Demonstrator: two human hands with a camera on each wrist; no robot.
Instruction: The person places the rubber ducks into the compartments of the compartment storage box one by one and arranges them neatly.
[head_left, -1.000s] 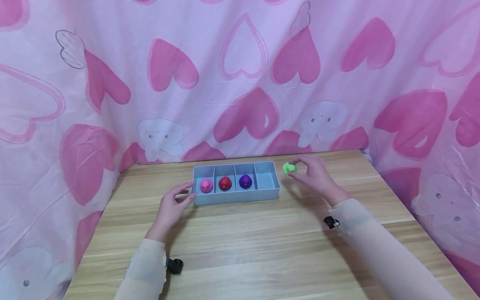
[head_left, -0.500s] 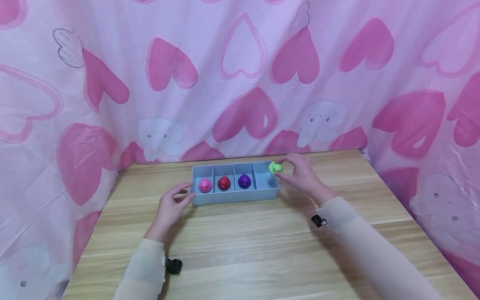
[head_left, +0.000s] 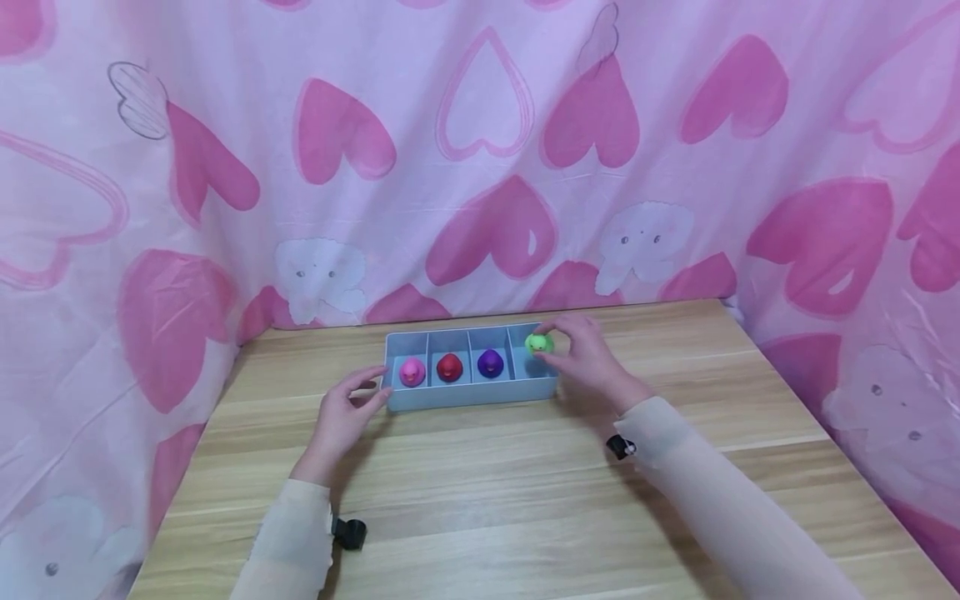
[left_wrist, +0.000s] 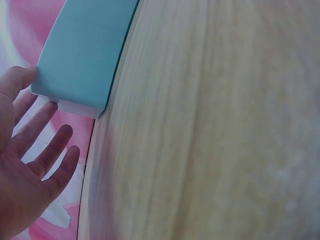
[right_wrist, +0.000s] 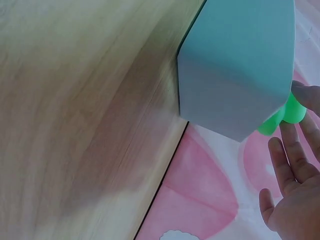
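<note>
A light blue tray (head_left: 472, 397) with a row of compartments stands towards the back of the wooden table. From left to right it holds a pink rubber duck (head_left: 412, 372), a red rubber duck (head_left: 449, 367) and a purple rubber duck (head_left: 491, 364), one per compartment. My right hand (head_left: 588, 358) pinches a green rubber duck (head_left: 536, 343) over the rightmost compartment; the right wrist view shows the green duck (right_wrist: 296, 107) at the tray's rim. At the tray's left end, my left hand (head_left: 341, 417) touches the corner with thumb and fingertips, its other fingers spread in the left wrist view.
A pink curtain (head_left: 495, 108) printed with hearts hangs behind the table and along both sides. The wooden tabletop (head_left: 480, 500) extends in front of the tray. Black wrist-worn devices show at the left sleeve (head_left: 285, 533) and right sleeve (head_left: 720, 483).
My right hand has carried the green rubber duck leftwards, from beside the tray across its right rim to over the rightmost compartment. My left hand has stayed at the tray's left end.
</note>
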